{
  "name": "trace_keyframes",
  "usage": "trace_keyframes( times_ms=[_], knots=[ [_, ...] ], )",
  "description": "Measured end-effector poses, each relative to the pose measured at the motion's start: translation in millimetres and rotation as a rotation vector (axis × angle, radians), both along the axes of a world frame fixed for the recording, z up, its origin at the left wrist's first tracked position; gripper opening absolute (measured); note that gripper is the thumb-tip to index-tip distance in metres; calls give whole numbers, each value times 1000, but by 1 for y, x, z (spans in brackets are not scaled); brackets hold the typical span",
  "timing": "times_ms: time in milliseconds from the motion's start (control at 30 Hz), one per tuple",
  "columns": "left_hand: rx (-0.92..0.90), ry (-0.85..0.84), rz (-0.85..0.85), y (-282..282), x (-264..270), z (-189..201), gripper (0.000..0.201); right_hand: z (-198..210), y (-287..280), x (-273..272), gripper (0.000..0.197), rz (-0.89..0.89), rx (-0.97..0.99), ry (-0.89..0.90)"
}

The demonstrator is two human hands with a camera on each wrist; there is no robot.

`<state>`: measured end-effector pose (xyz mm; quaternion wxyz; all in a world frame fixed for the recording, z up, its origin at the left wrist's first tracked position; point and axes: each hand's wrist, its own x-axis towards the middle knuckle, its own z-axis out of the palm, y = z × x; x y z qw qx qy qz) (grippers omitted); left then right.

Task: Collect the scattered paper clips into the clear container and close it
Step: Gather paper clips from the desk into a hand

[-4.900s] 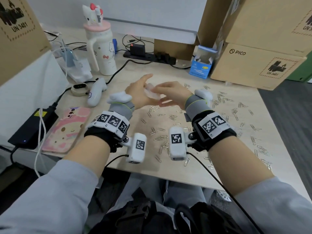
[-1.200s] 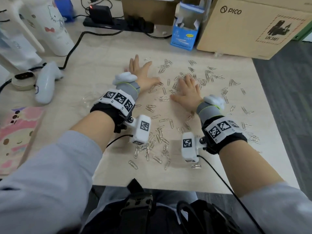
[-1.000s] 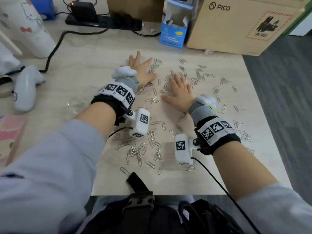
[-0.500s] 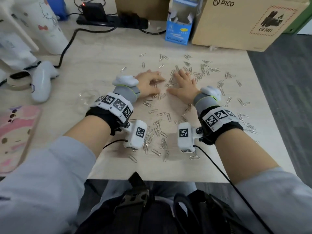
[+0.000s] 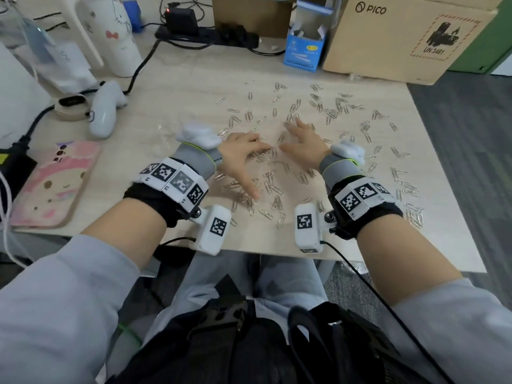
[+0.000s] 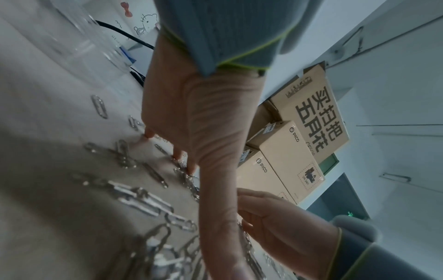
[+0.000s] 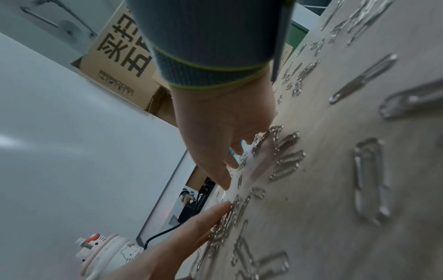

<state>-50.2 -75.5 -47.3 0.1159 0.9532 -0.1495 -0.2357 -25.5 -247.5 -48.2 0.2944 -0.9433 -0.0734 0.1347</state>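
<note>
Silver paper clips (image 5: 273, 187) lie scattered over the wooden table (image 5: 180, 79), thickest between my hands, with more to the right (image 5: 410, 187) and farther back (image 5: 332, 106). My left hand (image 5: 243, 155) and right hand (image 5: 303, 141) rest side by side, fingertips down on the clips and fingers spread and bent, gripping nothing. The left wrist view shows the left hand's fingertips (image 6: 178, 156) touching clips (image 6: 143, 197). In the right wrist view, the right hand's fingertips (image 7: 236, 163) touch clips (image 7: 285, 161). The clear container (image 5: 162, 133) sits left of my left hand, faint; its wall (image 6: 79, 41) shows.
A white controller (image 5: 105, 115), a pink phone case (image 5: 52, 184) and a cartoon-cat bottle (image 5: 116, 31) stand on the left. Along the back are a power strip (image 5: 207, 34), a blue box (image 5: 304, 45) and a cardboard box (image 5: 401, 37). The table's near edge (image 5: 277, 249) is close to my wrists.
Both hands drew back toward me from the far clips, dragging clips into the middle, and their fingers went from flat to bent. Earlier they held the clear container in the air.
</note>
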Motion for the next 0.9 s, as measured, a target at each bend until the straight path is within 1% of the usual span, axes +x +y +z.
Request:
trace_keyframes(
  times_ms=[100, 167, 200, 233, 333, 400, 467, 567, 667, 733, 800, 900],
  knots=[
    [66, -16, -9, -2, -10, -5, 126, 1, 3, -9, 45, -30, 2, 9],
    [42, -52, -12, -3, -14, -9, 127, 1, 4, -15, 45, -32, -14, 13],
    [-6, -83, 1, -3, -14, -10, 122, 1, 3, -16, 46, -28, -23, 16],
    [-80, -119, 24, -4, -14, -12, 111, 1, 3, -18, 47, -25, -28, 19],
    [-332, -185, 143, -3, -8, -17, 69, 0, 1, -20, 48, -14, -33, 21],
    [-385, -214, 195, -6, -4, -19, 50, -1, -1, -20, 48, -4, -39, 23],
    [-364, -254, 209, -9, 1, -20, 34, -4, -2, -18, 48, -15, -8, 25],
    [-366, -268, 230, -13, 7, -20, 15, -10, -5, -13, 45, -127, 139, -8],
    [-352, -289, 229, -16, 12, -21, 11, -14, -7, -8, 34, -191, 255, -117],
    [-427, -263, 278, -16, 14, -22, 9, -16, -7, -5, 28, -222, 367, -158],
    [-527, -246, 332, -16, 19, -19, 9, -15, -5, -1, 21, -281, 560, -118],
    [-692, -264, 357, -18, 25, -11, 17, -10, 2, 2, 17, -406, 885, 69]
  ],
)
